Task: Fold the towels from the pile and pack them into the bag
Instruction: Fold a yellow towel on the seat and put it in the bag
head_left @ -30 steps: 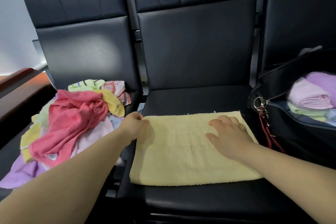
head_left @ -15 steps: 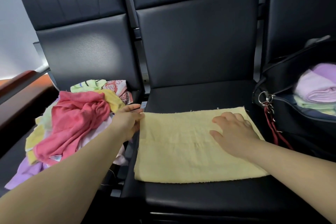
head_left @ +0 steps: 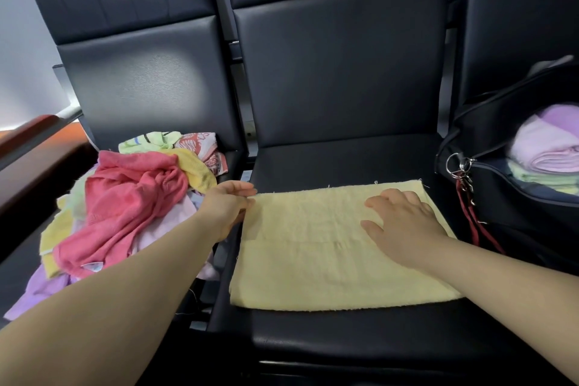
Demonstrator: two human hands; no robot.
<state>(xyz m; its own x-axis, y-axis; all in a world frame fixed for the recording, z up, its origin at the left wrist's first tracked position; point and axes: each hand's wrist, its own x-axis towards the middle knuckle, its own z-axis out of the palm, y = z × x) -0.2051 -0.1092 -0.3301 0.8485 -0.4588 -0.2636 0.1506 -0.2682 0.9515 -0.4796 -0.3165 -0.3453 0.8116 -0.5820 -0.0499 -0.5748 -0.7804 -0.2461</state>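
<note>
Black padded seats stand in a row in front of me, their tall backs closing off the far side. On the middle seat [head_left: 344,160] the yellow towel [head_left: 313,263] lies flat as a broad rectangle. Its near edge stops short of the seat's front lip and a bare strip of cushion shows behind its far edge. Its left edge runs along the gap between the seats and its right edge comes close to the bag [head_left: 501,204]. My left hand [head_left: 225,207] is at the towel's far left corner, fingertips on the edge. I cannot tell whether the thumb pinches the cloth there or only touches it. My right hand [head_left: 404,226] lies spread and flat on the right part of the towel, palm down and gripping nothing. My hands are well apart, with open yellow cloth between them. On the left seat the pile of towels [head_left: 131,207] sits crumpled, a pink one on top, spilling toward the gap just beside my left wrist. The bag stands open on the right seat with folded towels [head_left: 551,150] stacked inside, lilac over pale green. A key ring [head_left: 456,163] and a red strap [head_left: 470,222] hang at its near corner.
</note>
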